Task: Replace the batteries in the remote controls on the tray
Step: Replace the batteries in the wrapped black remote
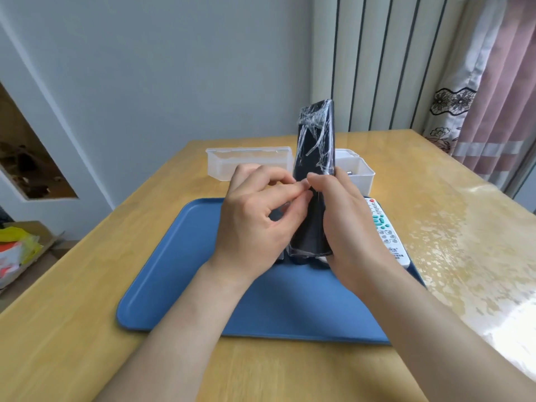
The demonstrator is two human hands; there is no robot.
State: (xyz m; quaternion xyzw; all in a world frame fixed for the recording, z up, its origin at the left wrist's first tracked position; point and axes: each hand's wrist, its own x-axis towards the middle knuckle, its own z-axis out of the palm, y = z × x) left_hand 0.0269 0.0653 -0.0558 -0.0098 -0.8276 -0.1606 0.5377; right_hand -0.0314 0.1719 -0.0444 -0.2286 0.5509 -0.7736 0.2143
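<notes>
A black remote [314, 146] wrapped in crinkled clear film stands upright above the blue tray [179, 262], back side toward me. My right hand [348, 224] grips its lower half from the right, thumb on the back. My left hand [255, 221] is at its left side, thumb and forefinger pinching at the film or cover near the remote's middle. A white remote [387, 236] with green and grey buttons lies face up on the tray's right edge, partly hidden by my right hand. Something dark [280, 258] lies on the tray under my left hand, mostly hidden.
Two clear plastic boxes stand beyond the tray: an open one [249, 162] at the left and one [358, 172] at the right holding something metallic. The wooden table [87, 314] ends near a curtain at the right. A cardboard box [26, 250] sits on the floor at the left.
</notes>
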